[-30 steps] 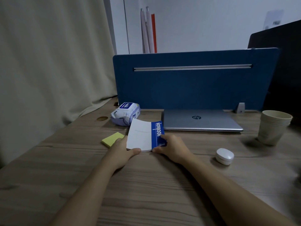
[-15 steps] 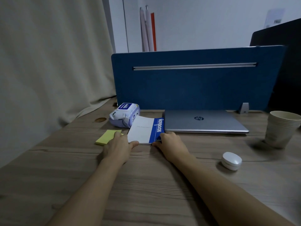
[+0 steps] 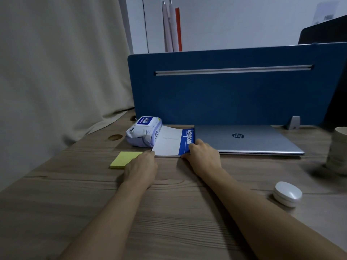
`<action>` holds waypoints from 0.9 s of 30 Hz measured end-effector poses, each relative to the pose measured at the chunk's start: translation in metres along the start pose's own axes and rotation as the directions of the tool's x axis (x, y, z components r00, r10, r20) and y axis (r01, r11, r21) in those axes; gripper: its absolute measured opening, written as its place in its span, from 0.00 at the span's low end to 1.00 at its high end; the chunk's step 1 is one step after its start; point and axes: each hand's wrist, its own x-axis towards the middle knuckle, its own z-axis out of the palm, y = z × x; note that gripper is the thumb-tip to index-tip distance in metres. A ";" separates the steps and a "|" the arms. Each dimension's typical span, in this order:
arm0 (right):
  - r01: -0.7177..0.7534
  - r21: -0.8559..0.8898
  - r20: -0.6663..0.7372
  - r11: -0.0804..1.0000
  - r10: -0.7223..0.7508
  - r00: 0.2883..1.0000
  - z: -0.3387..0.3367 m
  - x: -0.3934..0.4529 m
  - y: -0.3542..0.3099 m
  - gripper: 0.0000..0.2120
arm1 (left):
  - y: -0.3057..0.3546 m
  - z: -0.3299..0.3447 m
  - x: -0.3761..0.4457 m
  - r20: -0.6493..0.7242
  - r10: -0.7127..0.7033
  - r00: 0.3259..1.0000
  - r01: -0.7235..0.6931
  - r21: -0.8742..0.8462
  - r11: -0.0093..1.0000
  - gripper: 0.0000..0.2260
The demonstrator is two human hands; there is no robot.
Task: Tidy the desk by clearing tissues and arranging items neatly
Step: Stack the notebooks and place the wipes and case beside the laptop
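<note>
Notebook [image 3: 173, 142] pushed further back than half second ago — now lies flat between wipes pack [image 3: 144, 131] and laptop [image 3: 242, 138]. Right hand [image 3: 203, 156] pinches its blue corner; left hand [image 3: 141, 168] touches near edge, fingers hidden, grip unclear. No loose tissues visible — sticky notes [image 3: 124, 159], earbud case [image 3: 287, 193], paper cup [image 3: 339, 151] likely still to arrange.

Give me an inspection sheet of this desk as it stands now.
Surface: wooden desk, bare in front.
Job's things: notebook lies flat between wipes pack and closed laptop; yellow sticky pad at left.
Clutter: white case, paper cup at right edge.
Hands: left hand touches the notebook's near left corner; right hand holds its blue edge.
Cables: nothing seen.
Surroundings: blue divider, curtain.
</note>
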 end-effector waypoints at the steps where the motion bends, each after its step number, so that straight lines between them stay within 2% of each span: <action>1: -0.001 -0.001 0.005 1.000 0.001 1.000 0.000 0.000 0.000 0.18 | 0.000 0.000 0.000 0.001 0.003 1.000 -0.003 0.003 1.000 0.16; 6: -0.003 0.027 0.018 1.000 0.003 1.000 -0.003 -0.004 0.001 0.16 | 0.000 -0.004 -0.005 -0.008 0.035 0.999 -0.036 -0.061 0.998 0.19; 9: 0.026 0.015 -0.002 1.000 -0.026 1.000 -0.008 -0.011 0.002 0.16 | -0.003 -0.008 -0.011 -0.091 0.109 0.990 -0.121 -0.138 0.983 0.18; 11: 0.042 0.008 -0.008 0.999 -0.042 0.999 -0.013 -0.021 0.003 0.15 | -0.009 -0.013 -0.016 -0.180 0.136 0.974 -0.161 -0.131 0.978 0.17; 12: 0.047 0.001 -0.014 0.999 -0.047 0.999 -0.016 -0.026 0.005 0.15 | -0.013 -0.016 -0.019 -0.219 0.113 0.969 -0.140 -0.113 0.984 0.17; 14: 0.072 -0.026 -0.036 0.997 -0.073 0.997 -0.023 -0.038 0.010 0.15 | -0.025 -0.020 -0.022 -0.204 -0.053 0.978 0.035 -0.093 0.995 0.22; 16: 0.102 -0.066 -0.055 0.993 -0.105 0.993 -0.030 -0.051 0.017 0.16 | -0.037 -0.023 -0.023 -0.050 -0.294 0.954 0.287 -0.115 0.951 0.35; 18: 0.109 -0.113 -0.072 0.988 -0.118 0.990 -0.039 -0.065 0.025 0.16 | -0.042 -0.025 -0.024 0.060 -0.414 0.908 0.418 -0.136 0.898 0.43; 23: 0.082 -0.226 -0.089 0.971 -0.104 0.991 -0.061 -0.098 0.043 0.13 | -0.037 -0.025 -0.030 0.017 -0.385 0.923 0.383 -0.139 0.913 0.38; 27: 0.077 -0.284 -0.175 0.956 -0.131 0.976 -0.073 -0.118 0.051 0.08 | -0.039 -0.031 -0.046 0.033 -0.354 0.935 0.355 -0.146 0.923 0.35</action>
